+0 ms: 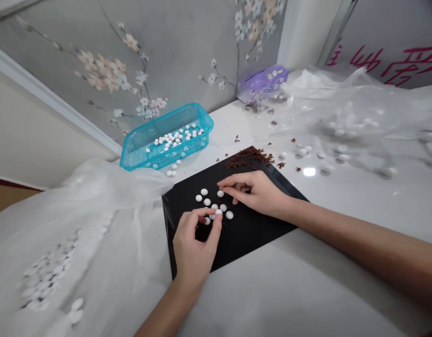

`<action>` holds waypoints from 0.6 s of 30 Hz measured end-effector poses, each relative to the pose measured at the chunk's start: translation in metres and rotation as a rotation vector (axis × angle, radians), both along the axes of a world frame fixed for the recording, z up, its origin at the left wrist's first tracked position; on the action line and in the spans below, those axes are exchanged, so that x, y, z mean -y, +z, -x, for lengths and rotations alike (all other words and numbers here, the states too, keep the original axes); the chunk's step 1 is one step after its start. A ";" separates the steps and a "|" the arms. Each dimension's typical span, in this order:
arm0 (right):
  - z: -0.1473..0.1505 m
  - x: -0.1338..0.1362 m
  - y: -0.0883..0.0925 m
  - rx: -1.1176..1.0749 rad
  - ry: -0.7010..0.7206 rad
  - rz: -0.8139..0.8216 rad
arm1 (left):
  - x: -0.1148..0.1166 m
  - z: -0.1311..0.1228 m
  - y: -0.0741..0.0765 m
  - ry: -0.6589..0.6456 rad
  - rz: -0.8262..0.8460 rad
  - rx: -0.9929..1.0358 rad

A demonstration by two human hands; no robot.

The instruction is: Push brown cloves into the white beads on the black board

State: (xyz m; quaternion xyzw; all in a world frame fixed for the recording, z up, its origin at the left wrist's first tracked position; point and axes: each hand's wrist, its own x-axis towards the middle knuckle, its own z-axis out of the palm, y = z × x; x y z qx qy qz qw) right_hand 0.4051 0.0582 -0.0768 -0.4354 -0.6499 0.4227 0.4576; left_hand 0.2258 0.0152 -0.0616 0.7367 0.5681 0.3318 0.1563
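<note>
Several small white balls (229,215) lie close together on a black tray (233,255), a few dark bits among them. Between its thumb and index finger, my left hand (197,238) pinches one white ball (219,212) at the near side of the group. My right hand (260,194) reaches in from the right, thumb and index tips pressed together just above another white ball (220,193). Whatever sits in that pinch is too small to make out. Small reddish-brown star-shaped pieces (249,158) are heaped at the tray's far corner, beyond my right hand.
A blue plastic basket (131,159) holding many white balls stands behind the tray. Clear plastic bags with white balls lie at left (128,220) and right (342,103). A purple packet (263,82) rests by the wall. Loose balls and brown pieces are scattered on the white table (272,290).
</note>
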 end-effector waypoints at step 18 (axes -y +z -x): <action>0.003 0.008 0.011 -0.401 0.307 0.459 | 0.000 0.000 -0.005 -0.023 0.044 0.457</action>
